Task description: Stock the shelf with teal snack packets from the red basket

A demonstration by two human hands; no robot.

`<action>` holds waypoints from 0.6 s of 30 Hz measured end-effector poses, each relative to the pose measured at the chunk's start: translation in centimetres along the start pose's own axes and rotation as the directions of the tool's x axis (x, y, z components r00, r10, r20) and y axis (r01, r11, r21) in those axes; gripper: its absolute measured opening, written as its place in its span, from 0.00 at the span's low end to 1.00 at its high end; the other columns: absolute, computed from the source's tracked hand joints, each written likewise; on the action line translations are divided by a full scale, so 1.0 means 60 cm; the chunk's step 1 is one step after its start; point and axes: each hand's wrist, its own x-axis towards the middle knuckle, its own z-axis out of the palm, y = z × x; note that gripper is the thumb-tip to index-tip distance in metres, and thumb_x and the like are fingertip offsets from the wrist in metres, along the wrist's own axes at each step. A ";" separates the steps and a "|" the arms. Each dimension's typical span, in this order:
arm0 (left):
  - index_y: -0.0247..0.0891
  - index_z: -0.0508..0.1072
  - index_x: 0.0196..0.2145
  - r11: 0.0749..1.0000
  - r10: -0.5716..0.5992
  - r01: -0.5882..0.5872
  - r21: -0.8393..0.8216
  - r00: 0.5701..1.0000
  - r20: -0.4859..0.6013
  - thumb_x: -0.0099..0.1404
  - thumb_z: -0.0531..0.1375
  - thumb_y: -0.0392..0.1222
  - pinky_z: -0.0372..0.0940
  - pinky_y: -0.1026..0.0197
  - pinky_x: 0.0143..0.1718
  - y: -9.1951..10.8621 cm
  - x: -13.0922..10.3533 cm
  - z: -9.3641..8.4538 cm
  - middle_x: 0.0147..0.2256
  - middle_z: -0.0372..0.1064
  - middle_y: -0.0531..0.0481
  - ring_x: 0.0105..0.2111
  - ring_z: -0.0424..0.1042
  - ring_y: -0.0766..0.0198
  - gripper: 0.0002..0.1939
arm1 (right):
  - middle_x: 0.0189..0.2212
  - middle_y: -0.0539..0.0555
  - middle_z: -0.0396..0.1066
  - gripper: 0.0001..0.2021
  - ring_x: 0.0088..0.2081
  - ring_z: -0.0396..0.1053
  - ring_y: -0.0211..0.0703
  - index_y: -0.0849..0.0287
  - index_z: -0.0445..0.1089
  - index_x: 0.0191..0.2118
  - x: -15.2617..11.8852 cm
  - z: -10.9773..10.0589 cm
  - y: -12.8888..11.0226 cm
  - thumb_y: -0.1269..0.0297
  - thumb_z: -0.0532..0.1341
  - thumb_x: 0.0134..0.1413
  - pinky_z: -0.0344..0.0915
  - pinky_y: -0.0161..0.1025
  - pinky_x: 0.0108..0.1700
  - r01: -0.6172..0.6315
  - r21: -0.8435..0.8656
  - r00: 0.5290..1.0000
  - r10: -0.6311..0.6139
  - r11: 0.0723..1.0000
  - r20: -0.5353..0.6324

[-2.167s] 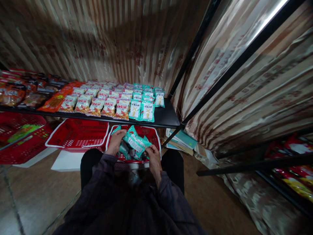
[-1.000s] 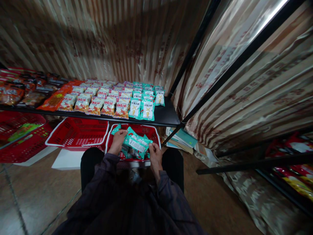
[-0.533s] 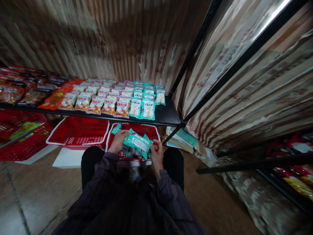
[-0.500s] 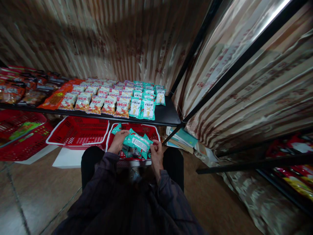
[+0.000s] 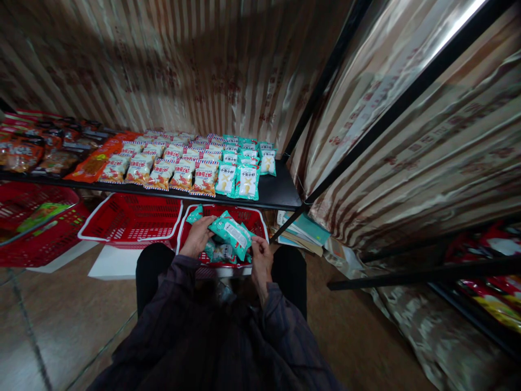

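Observation:
A teal snack bag (image 5: pixel 233 234) with a pale printed panel is stretched between my hands, tilted down to the right. My left hand (image 5: pixel 198 237) has its fingers closed at the bag's upper left end. At the lower right corner, my right hand (image 5: pixel 261 260) pinches the edge between thumb and fingers. Below it is a red basket (image 5: pixel 260 216) with a white rim, holding more teal bags (image 5: pixel 223 253), partly hidden by the held one.
A black shelf (image 5: pixel 280 187) ahead carries rows of teal bags (image 5: pixel 247 182), white-and-orange snack bags (image 5: pixel 140 167) and darker packets (image 5: pixel 57 157). Two more red baskets (image 5: pixel 134 217) stand left. Right are stacked books (image 5: pixel 305 229) and a slanting black frame bar (image 5: pixel 366 136).
The held bag has turned, its left end now higher and its right end lower. My hands remain in almost the same places.

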 end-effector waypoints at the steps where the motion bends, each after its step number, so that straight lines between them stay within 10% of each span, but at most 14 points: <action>1: 0.36 0.71 0.29 0.999 -0.024 0.024 -0.024 1.000 0.014 0.50 0.64 0.47 0.66 0.61 0.32 0.000 -0.002 0.001 0.28 0.71 0.49 0.29 0.72 0.63 0.12 | 0.22 0.46 0.67 0.14 0.22 0.63 0.36 0.57 0.68 0.33 0.000 0.001 0.000 0.54 0.63 0.40 0.60 0.33 0.24 -0.007 0.010 1.000 0.007 1.000 -0.011; 8: 0.37 0.68 0.31 0.934 -0.279 0.289 -0.211 0.957 0.077 0.51 0.65 0.42 0.68 0.58 0.35 -0.011 -0.011 0.011 0.25 0.70 0.52 0.27 0.72 0.64 0.11 | 0.24 0.46 0.68 0.14 0.23 0.65 0.34 0.57 0.68 0.32 0.001 0.011 0.007 0.56 0.64 0.38 0.64 0.34 0.28 -0.013 0.136 0.998 0.022 0.991 -0.060; 18: 0.38 0.65 0.31 0.970 -0.214 0.218 -0.111 0.976 0.045 0.50 0.66 0.47 0.67 0.60 0.32 -0.020 -0.026 0.033 0.25 0.67 0.55 0.25 0.69 0.68 0.16 | 0.25 0.47 0.67 0.14 0.25 0.65 0.36 0.57 0.67 0.32 -0.004 0.010 0.017 0.55 0.63 0.39 0.65 0.37 0.30 -0.029 0.051 1.000 0.029 0.998 0.002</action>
